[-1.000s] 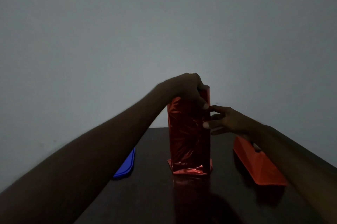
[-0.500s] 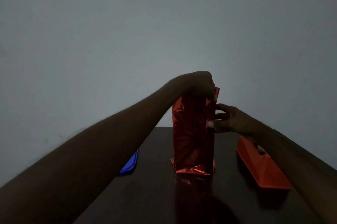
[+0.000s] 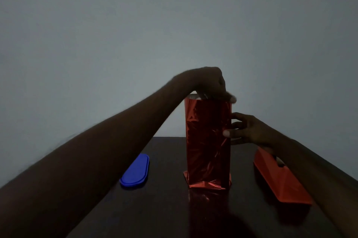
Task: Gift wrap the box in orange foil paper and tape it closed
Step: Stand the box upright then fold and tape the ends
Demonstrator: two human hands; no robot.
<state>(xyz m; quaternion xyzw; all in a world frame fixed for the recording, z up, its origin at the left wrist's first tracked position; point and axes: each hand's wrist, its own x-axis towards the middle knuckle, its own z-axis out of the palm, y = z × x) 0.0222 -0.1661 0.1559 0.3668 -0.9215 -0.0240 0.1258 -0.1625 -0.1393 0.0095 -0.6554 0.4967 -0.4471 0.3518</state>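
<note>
A tall box wrapped in shiny orange foil paper stands upright on the dark table, with its folded bottom flaps splayed on the surface. My left hand rests on the box's top end, fingers curled down onto the foil there. My right hand touches the box's right side at mid height, thumb on the front face and fingers behind the edge. The top end of the box is mostly hidden under my left hand.
A flat blue oval lid lies on the table to the left of the box. An orange tape dispenser sits on the right, partly under my right forearm. A plain grey wall rises behind the table.
My left hand has shifted right and pressed the raised foil at the top down flat. The box's top edge now looks level. My right hand stays at the right side.
</note>
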